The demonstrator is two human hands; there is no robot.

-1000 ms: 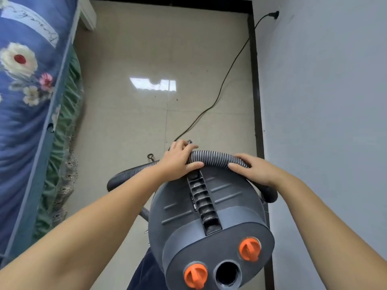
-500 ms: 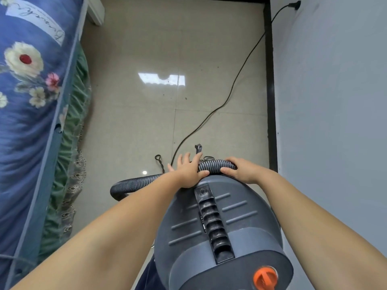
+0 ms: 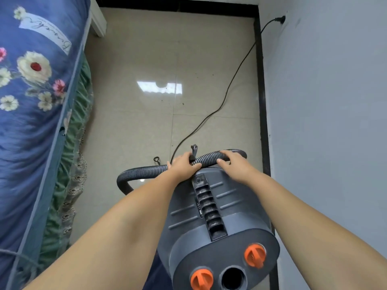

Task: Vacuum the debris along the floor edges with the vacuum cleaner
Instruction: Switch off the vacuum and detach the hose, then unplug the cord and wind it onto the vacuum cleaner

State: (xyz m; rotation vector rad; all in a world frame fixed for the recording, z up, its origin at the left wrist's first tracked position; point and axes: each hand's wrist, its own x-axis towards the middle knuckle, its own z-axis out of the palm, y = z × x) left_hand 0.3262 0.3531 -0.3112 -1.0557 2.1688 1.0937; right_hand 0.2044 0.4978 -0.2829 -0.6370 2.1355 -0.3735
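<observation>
A grey vacuum cleaner [image 3: 217,222] with two orange knobs and a round port stands below me near the right wall. Its ribbed grey hose [image 3: 146,171] lies across the top of the body and loops down on the left. My left hand [image 3: 184,164] grips the hose just left of a small black clip [image 3: 193,151]. My right hand [image 3: 234,164] lies over the hose farther right, fingers curled on it. Small dark specks of debris [image 3: 183,104] dot the beige tile floor ahead.
A black power cord [image 3: 226,95] runs from the vacuum across the floor to a wall plug [image 3: 281,19]. A black skirting strip [image 3: 260,91] lines the grey right wall. A bed with a blue flowered cover [image 3: 31,91] and green frill fills the left.
The view has tilted down and back, so the orange knobs show again. Both hands stay on the hose atop the vacuum, which has moved little.
</observation>
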